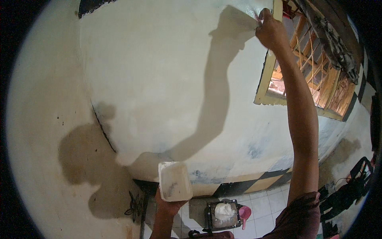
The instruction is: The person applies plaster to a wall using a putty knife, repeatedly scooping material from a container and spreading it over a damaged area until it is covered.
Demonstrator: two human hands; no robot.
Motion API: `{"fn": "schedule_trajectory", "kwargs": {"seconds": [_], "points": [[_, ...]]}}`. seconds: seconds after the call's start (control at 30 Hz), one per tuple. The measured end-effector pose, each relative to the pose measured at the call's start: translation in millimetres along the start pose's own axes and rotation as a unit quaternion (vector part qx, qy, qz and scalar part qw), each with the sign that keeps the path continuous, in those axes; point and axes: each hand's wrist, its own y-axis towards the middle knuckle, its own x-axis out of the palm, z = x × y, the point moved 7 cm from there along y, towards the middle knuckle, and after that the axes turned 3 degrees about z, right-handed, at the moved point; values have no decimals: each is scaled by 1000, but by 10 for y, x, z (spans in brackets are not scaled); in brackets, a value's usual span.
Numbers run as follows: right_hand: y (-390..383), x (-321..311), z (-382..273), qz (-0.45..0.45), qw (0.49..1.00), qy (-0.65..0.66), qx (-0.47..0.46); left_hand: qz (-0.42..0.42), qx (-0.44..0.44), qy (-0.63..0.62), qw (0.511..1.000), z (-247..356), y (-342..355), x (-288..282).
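Observation:
My right arm stretches up to the far right, where my right hand (272, 31) is closed around a putty knife (257, 18) beside the window frame. The blade shows only as a thin edge against the cream wall (159, 87), and the fingers hide most of the handle. A wide shadow of hand and blade falls to the left. Low in the middle, my left hand (169, 204) grips a white rectangular plastic tub (175, 181) from beneath. Its open side faces me, with whitish smears and a grey mark inside.
A wooden window (270, 79) with a metal grille is at the right, dark cloth hanging over it. On the tiled floor (262, 205), a dark square stand (211, 227) bears a white mound of paste (224, 211), beside a pink dipper (244, 212). Black-and-cream checks (238, 187) edge the wall's foot.

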Motion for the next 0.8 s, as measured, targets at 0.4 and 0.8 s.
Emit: {"fn": "schedule_trajectory", "kwargs": {"seconds": [0.4,0.8], "points": [[375,234,164,10,966,18,258,-42,30,-49,998,684,-341,109],[691,412,-2021,16,967,197,160,-66,150,95,982,1306,-276,-124]]}}
